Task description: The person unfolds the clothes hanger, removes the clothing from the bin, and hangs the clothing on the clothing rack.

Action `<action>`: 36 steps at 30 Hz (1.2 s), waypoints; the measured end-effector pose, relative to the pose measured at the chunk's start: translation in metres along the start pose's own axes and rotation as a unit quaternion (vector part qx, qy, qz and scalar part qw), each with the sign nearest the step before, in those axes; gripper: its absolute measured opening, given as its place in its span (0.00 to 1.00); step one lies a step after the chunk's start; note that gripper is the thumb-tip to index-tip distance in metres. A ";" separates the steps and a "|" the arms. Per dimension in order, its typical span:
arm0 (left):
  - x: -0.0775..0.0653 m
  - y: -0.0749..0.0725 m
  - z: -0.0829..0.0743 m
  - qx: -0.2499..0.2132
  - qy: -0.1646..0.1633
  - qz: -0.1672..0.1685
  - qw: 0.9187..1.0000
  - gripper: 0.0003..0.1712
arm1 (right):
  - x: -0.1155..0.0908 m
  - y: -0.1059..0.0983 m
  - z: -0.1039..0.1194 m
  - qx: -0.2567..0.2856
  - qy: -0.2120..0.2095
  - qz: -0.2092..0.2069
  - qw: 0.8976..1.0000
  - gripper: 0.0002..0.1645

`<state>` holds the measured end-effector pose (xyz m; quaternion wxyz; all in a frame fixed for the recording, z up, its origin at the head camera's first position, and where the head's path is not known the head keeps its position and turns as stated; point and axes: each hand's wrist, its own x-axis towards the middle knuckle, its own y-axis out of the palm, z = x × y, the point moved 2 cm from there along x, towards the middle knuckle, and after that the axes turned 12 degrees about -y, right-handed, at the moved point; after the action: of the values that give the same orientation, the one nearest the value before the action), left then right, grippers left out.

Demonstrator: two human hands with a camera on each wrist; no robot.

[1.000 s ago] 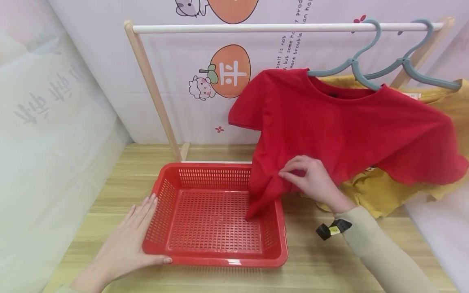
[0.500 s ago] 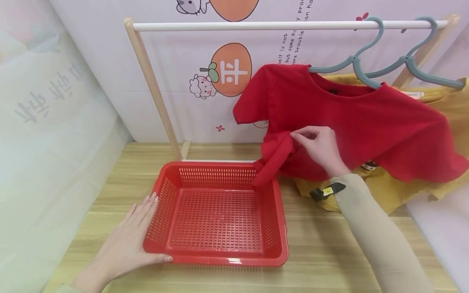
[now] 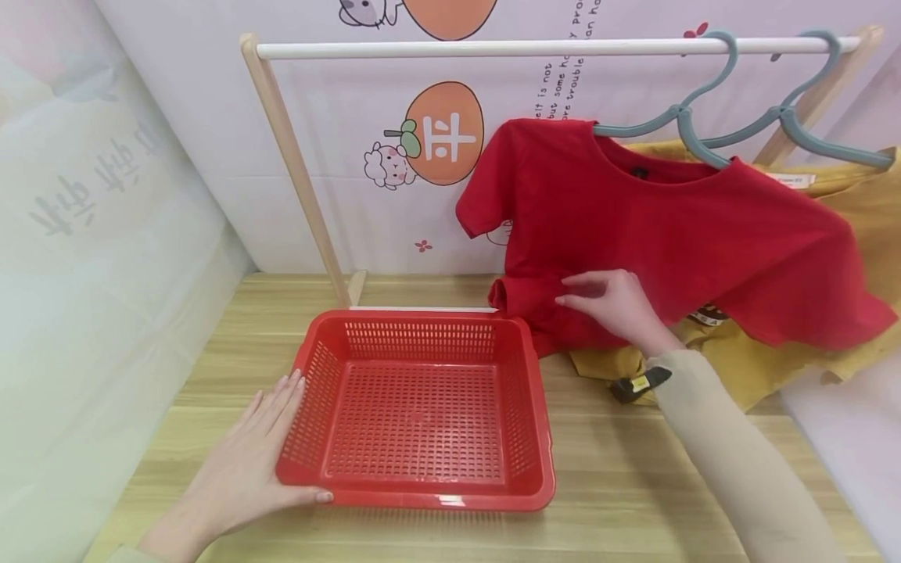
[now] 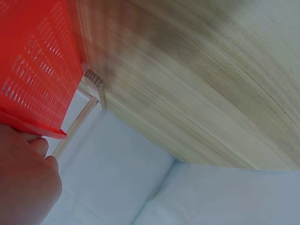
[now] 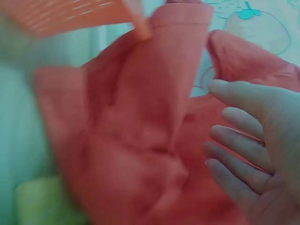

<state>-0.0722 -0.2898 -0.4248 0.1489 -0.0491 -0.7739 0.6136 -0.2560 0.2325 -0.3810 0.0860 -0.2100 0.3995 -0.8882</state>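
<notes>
A red T-shirt (image 3: 633, 234) hangs on a blue-grey hanger (image 3: 681, 117), its lower left part folded over beside the basket's far right corner. In front of that fold is my right hand (image 3: 619, 309), thumb and fingers spread apart with no cloth between them. The right wrist view shows the same hand (image 5: 262, 136) beside the blurred red cloth (image 5: 140, 117). My left hand (image 3: 246, 461) rests along the left rim of a red plastic basket (image 3: 422, 500), fingers straight and thumb on the front rim. The left wrist view catches the basket's slotted side (image 4: 42, 61).
Behind the red shirt, a yellow shirt (image 3: 746, 375) hangs on a second hanger (image 3: 831, 148). Both hangers hook over the white rail (image 3: 450, 50) of a wooden-legged rack (image 3: 296, 172). The wooden table (image 3: 232, 336) meets a printed backdrop (image 3: 281, 227).
My right hand lifted the shirt's hem up and out of the basket, then let go of it; the hem now hangs folded at the basket's right corner. The left hand stays put.
</notes>
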 end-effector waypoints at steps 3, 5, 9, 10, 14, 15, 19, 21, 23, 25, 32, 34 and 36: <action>0.000 0.000 0.000 0.001 -0.001 0.000 1.000 0.81 | -0.016 0.003 -0.007 -0.041 -0.028 0.022 0.999 0.25; 0.000 0.000 0.000 0.000 -0.001 -0.001 1.000 0.81 | -0.024 0.006 -0.015 -0.072 -0.044 0.042 0.996 0.23; 0.001 0.000 -0.001 -0.001 0.001 -0.001 1.000 0.81 | -0.035 0.012 -0.035 -0.133 -0.074 0.073 0.986 0.16; 0.001 0.000 -0.001 -0.001 0.001 -0.001 1.000 0.81 | -0.036 0.014 -0.039 -0.145 -0.078 0.079 0.983 0.13; 0.001 0.001 -0.001 0.000 0.002 -0.003 1.000 0.81 | -0.040 0.016 -0.049 -0.176 -0.096 0.088 0.976 0.04; 0.001 0.001 -0.001 0.001 0.002 -0.004 1.000 0.81 | -0.041 0.016 -0.049 -0.177 -0.098 0.082 0.976 0.04; 0.001 0.002 -0.001 0.002 0.003 -0.005 1.000 0.81 | -0.047 0.002 -0.044 -0.166 -0.113 0.034 0.979 0.04; 0.001 0.003 -0.001 0.003 0.004 -0.006 1.000 0.81 | -0.051 -0.010 -0.036 -0.162 -0.124 -0.003 0.979 0.05; 0.000 0.004 -0.001 0.003 0.004 -0.007 1.000 0.81 | -0.056 -0.027 -0.027 -0.161 -0.133 -0.040 0.977 0.06; 0.000 0.004 0.000 0.002 0.004 -0.008 1.000 0.81 | -0.062 -0.047 -0.018 -0.159 -0.127 -0.076 0.976 0.07; 0.001 0.003 -0.001 0.001 0.005 -0.009 1.000 0.81 | -0.088 -0.102 -0.006 -0.120 -0.006 -0.032 0.992 0.12; 0.001 0.002 -0.001 -0.001 0.006 -0.010 1.000 0.81 | -0.095 -0.102 -0.009 -0.125 0.008 0.013 0.992 0.17; 0.002 0.001 -0.002 -0.001 0.007 -0.010 1.000 0.81 | -0.100 -0.097 -0.012 -0.126 0.011 0.034 0.991 0.22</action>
<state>-0.0736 -0.2875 -0.4256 0.1602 -0.0455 -0.7743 0.6106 -0.1706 0.3371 -0.3459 0.0848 -0.1959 0.5161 -0.8295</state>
